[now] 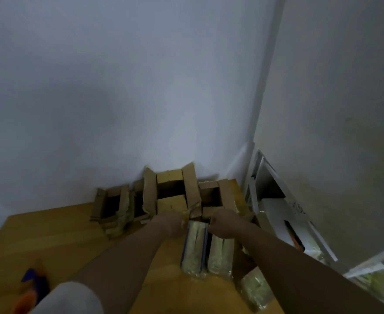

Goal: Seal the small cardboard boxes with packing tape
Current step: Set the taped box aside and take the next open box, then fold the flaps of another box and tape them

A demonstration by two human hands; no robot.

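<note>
A small cardboard box (196, 245) lies on the wooden table (50, 234), and its flaps are covered in pale, wrinkled tape. My left hand (170, 223) grips its far left end with curled fingers. My right hand (222, 225) grips the far right end the same way. The fingertips are hidden and the view is blurred. Three open cardboard boxes stand against the wall behind: one on the left (111, 202), a taller one in the middle (170, 189) and one on the right (211, 196). An orange and blue tape dispenser (32, 288) lies at the near left.
A white wall (118, 87) runs along the back of the table. A white shelf unit (277, 200) stands close on the right, past the table edge. Another taped bundle (254, 288) lies under my right forearm. Bare tabletop shows on the left.
</note>
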